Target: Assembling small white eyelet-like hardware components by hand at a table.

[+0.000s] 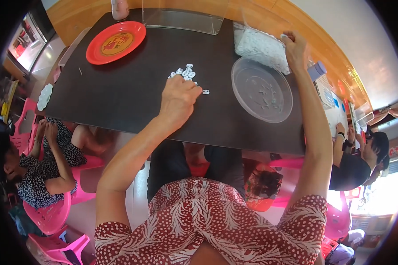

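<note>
My left hand [179, 99] is over the middle of the dark table, its fingers curled down at the near edge of a small heap of white pieces [187, 73] with dark marks. Its fingertips are hidden, so what they grip cannot be made out. One loose white piece [206, 92] lies just right of that hand. My right hand [296, 51] reaches to the far right, fingers pinched on a small whitish piece [284, 37]. It is beside a clear plastic bag [261, 46] full of white pieces.
A clear round lid or shallow dish [262, 90] with a few small bits lies right of centre, touching the bag. A red plate [115, 43] sits far left, near a pinkish bottle [120, 9]. A clear tray [185, 20] is at the back. People sit at both sides.
</note>
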`<move>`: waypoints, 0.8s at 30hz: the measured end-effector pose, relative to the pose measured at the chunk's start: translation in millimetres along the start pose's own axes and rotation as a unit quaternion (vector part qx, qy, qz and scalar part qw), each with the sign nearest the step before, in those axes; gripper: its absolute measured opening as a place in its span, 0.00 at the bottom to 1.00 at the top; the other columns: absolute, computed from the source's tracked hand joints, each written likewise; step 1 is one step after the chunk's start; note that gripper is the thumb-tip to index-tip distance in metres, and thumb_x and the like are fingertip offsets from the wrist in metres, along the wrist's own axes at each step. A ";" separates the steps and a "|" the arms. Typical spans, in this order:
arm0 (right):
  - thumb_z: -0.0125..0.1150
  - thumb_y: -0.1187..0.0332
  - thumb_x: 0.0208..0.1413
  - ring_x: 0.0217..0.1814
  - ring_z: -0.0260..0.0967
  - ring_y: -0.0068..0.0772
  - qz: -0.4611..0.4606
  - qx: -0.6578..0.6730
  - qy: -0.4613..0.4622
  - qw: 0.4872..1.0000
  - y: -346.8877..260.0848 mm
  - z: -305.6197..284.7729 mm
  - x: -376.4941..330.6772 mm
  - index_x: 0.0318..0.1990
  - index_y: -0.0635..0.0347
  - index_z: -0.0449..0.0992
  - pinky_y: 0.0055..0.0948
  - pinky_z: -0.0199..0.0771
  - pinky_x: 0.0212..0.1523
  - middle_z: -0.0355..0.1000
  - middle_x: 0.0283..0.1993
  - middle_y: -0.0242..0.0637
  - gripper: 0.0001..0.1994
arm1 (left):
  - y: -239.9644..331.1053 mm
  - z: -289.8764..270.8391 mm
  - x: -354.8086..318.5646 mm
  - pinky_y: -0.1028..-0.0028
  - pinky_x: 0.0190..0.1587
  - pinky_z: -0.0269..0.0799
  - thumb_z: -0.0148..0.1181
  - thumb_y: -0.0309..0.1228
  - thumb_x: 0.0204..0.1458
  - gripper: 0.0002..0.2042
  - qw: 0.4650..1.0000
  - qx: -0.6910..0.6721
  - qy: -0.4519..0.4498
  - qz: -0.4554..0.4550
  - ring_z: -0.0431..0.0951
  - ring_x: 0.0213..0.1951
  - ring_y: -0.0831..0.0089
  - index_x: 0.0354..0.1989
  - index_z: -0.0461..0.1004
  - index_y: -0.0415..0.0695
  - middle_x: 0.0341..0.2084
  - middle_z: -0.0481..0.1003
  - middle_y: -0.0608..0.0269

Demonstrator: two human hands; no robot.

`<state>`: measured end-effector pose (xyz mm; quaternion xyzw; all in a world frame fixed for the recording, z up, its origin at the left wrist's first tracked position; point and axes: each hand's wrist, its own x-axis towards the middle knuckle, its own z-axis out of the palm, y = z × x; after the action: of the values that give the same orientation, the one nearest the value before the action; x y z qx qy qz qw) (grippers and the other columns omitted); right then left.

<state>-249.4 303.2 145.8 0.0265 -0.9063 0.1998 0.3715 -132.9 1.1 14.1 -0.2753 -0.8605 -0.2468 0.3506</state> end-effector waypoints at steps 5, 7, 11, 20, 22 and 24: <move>0.57 0.66 0.44 0.38 0.74 0.45 -0.034 -0.043 -0.015 0.998 31.5 32.7 29.5 0.33 0.56 0.80 0.39 0.70 0.40 0.76 0.33 0.45 0.09 | 5.6 24.3 13.5 0.67 0.40 0.60 0.57 0.22 0.35 0.03 0.990 0.034 -0.115 0.081 0.66 0.32 0.66 0.21 0.73 0.44 0.21 0.68 0.67; 0.57 0.66 0.44 0.38 0.73 0.46 -0.052 -0.049 -0.007 0.997 25.7 35.1 32.9 0.32 0.56 0.80 0.40 0.70 0.40 0.76 0.33 0.45 0.09 | 0.3 32.9 16.0 0.67 0.41 0.59 0.57 0.22 0.35 0.02 0.986 0.057 -0.100 0.117 0.64 0.32 0.66 0.19 0.71 0.43 0.20 0.65 0.65; 0.56 0.68 0.43 0.40 0.72 0.47 -0.087 -0.074 -0.029 0.993 31.8 32.1 45.3 0.31 0.55 0.80 0.40 0.70 0.42 0.75 0.33 0.46 0.09 | 1.6 31.5 29.9 0.67 0.39 0.59 0.57 0.23 0.35 0.01 0.977 0.067 -0.165 0.119 0.67 0.34 0.64 0.19 0.73 0.43 0.22 0.69 0.60; 0.54 0.70 0.44 0.41 0.72 0.48 -0.082 -0.025 -0.003 0.996 16.9 32.8 9.6 0.32 0.57 0.80 0.40 0.68 0.43 0.75 0.35 0.48 0.09 | 7.6 34.7 29.9 0.67 0.38 0.62 0.57 0.18 0.32 0.07 0.981 0.027 -0.159 0.111 0.65 0.33 0.61 0.22 0.70 0.40 0.23 0.66 0.58; 0.55 0.69 0.45 0.39 0.72 0.49 -0.068 0.055 -0.038 0.995 -0.5 21.4 -14.6 0.32 0.59 0.79 0.40 0.68 0.42 0.74 0.33 0.49 0.09 | 7.9 30.8 27.2 0.67 0.37 0.62 0.57 0.18 0.33 0.07 0.984 0.022 -0.140 0.111 0.65 0.32 0.62 0.23 0.70 0.40 0.22 0.65 0.59; 0.56 0.68 0.44 0.37 0.72 0.50 -0.067 0.091 -0.061 0.992 -0.9 21.3 -43.9 0.32 0.60 0.78 0.39 0.69 0.40 0.74 0.31 0.49 0.09 | 10.5 27.3 25.5 0.67 0.36 0.62 0.57 0.18 0.33 0.07 0.986 0.014 -0.121 0.113 0.65 0.31 0.62 0.23 0.70 0.41 0.22 0.65 0.59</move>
<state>-231.6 289.9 102.4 0.1330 -0.9015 0.2541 0.3242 -154.2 33.2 18.1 -0.3936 -0.8633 -0.1582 0.2733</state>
